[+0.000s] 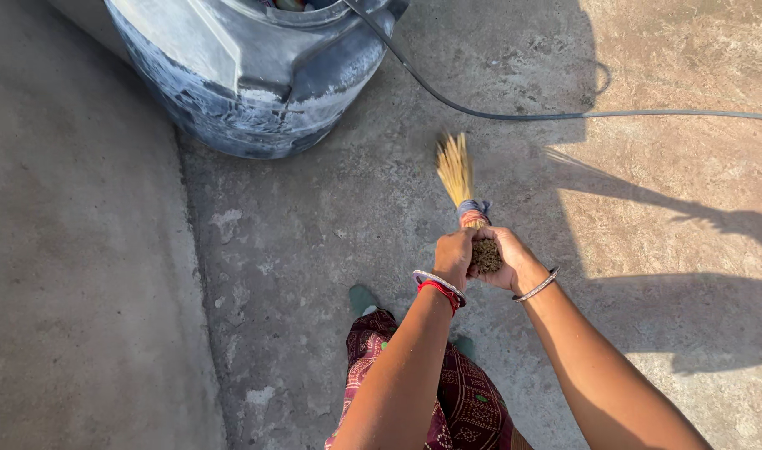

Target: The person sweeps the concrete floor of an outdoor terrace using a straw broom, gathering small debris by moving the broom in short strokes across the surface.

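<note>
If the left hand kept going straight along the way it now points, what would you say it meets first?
The left hand, wrapped around the broom, points up the picture along it. Past the bristle tips lies bare concrete floor, then probably the grey hose; depth is unclear.

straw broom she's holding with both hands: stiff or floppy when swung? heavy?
Broom likely light: thin dry straws. Probably stiff at the bound butt gripped by the left hand and right hand, springy toward the splayed tips. Straws look brittle.
</note>
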